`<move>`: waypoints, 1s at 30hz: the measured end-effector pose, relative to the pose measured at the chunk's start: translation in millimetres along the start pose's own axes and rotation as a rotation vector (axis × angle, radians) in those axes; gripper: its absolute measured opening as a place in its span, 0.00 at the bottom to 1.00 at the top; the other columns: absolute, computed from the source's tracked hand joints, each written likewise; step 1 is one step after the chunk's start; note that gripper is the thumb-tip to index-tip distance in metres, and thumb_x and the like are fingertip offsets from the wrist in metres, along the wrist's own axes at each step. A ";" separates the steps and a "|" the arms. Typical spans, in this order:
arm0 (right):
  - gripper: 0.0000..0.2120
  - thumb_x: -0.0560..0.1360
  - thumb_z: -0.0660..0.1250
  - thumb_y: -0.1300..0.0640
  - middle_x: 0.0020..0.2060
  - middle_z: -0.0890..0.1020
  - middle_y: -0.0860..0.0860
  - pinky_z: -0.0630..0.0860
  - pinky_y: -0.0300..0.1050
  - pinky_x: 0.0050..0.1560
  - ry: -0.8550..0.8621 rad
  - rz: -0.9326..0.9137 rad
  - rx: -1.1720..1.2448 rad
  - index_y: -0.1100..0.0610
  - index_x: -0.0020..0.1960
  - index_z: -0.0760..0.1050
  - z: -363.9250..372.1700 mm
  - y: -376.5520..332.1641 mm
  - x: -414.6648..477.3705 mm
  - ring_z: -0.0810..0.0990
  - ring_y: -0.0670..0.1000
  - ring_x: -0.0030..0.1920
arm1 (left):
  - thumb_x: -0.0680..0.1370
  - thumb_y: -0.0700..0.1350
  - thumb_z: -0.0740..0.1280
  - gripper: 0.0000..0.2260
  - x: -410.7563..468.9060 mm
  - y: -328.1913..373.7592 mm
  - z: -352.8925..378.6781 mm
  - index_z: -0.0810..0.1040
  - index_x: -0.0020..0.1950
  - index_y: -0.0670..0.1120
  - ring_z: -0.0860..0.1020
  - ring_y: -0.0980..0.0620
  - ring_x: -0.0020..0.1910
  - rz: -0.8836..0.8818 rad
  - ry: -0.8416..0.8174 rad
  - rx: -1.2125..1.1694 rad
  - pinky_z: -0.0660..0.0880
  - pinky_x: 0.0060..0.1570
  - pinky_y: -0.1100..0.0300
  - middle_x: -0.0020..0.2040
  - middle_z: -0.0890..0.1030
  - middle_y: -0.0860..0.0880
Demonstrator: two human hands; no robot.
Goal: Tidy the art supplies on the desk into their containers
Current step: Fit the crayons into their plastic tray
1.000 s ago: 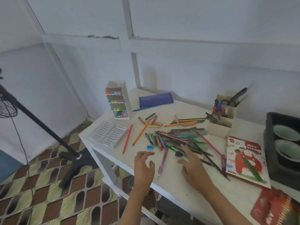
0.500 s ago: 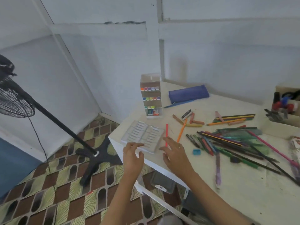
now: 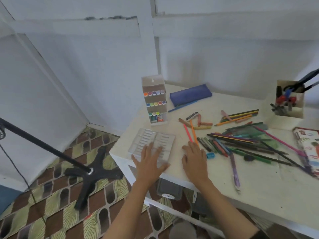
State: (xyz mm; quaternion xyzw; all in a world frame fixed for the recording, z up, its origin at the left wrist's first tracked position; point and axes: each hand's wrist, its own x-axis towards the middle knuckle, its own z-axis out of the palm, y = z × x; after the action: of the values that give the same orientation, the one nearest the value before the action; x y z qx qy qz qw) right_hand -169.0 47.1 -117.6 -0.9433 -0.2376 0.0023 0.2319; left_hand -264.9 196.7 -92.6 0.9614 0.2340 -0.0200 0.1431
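Both hands have moved forward since half a second ago. Left hand (image 3: 149,163) now lies on the clear plastic tray (image 3: 155,137) at the desk's (image 3: 224,178) left corner, fingers spread straight. Right hand (image 3: 195,159) rests flat just beside it, fingers straight, tips at the near ends of the pink pencil (image 3: 188,133) and orange pencil (image 3: 193,130). Loose coloured pencils (image 3: 241,142) sprawl further right.

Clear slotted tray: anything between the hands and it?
Nothing visible. The left hand lies flat over the near end of the clear tray, fingers spread, apparently touching it. The right hand rests on the desk just right of the tray, only bare desk between; its fingertips are at the pink pencil and orange pencil.
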 end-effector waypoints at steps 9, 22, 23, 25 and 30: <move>0.15 0.72 0.65 0.54 0.61 0.76 0.53 0.71 0.54 0.54 0.021 -0.148 -0.174 0.50 0.58 0.73 -15.7 14.7 7.4 0.73 0.56 0.61 | 0.77 0.59 0.59 0.19 -3.5 15.5 -16.2 0.78 0.63 0.53 0.70 0.43 0.69 0.068 0.384 -0.127 0.44 0.68 0.33 0.63 0.79 0.52; 0.17 0.76 0.53 0.52 0.47 0.80 0.51 0.71 0.52 0.48 0.175 -0.249 0.200 0.57 0.59 0.74 -20.6 14.8 0.4 0.72 0.51 0.52 | 0.82 0.50 0.57 0.21 31.1 43.8 -61.4 0.58 0.30 0.46 0.56 0.56 0.28 -0.269 0.558 -1.031 0.54 0.30 0.62 0.28 0.58 0.52; 0.18 0.76 0.53 0.53 0.46 0.79 0.52 0.70 0.51 0.48 0.159 -0.235 0.236 0.58 0.60 0.74 -20.2 15.5 0.0 0.71 0.51 0.51 | 0.82 0.52 0.57 0.20 34.0 40.4 -53.5 0.60 0.32 0.46 0.59 0.54 0.29 -0.308 0.504 -1.043 0.56 0.31 0.61 0.29 0.61 0.52; 0.19 0.76 0.54 0.54 0.45 0.79 0.52 0.71 0.51 0.48 0.131 -0.230 0.215 0.59 0.62 0.73 -20.0 15.9 -0.5 0.73 0.53 0.50 | 0.81 0.54 0.58 0.16 38.5 30.9 -36.9 0.70 0.41 0.43 0.69 0.50 0.36 -0.339 0.368 -0.953 0.66 0.37 0.58 0.36 0.71 0.49; 0.19 0.73 0.53 0.54 0.44 0.80 0.50 0.73 0.49 0.43 0.102 -0.292 0.026 0.58 0.56 0.77 -20.4 16.1 -0.6 0.78 0.54 0.47 | 0.74 0.68 0.57 0.38 45.3 3.7 -8.1 0.64 0.72 0.40 0.70 0.39 0.65 -0.312 0.170 -0.705 0.68 0.64 0.42 0.65 0.71 0.39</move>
State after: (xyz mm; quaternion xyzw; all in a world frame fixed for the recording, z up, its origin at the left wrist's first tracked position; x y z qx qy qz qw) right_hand -160.1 25.3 -106.5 -0.8946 -0.3599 -0.0761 0.2536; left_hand -223.2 216.0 -88.6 0.8045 0.3810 0.1195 0.4397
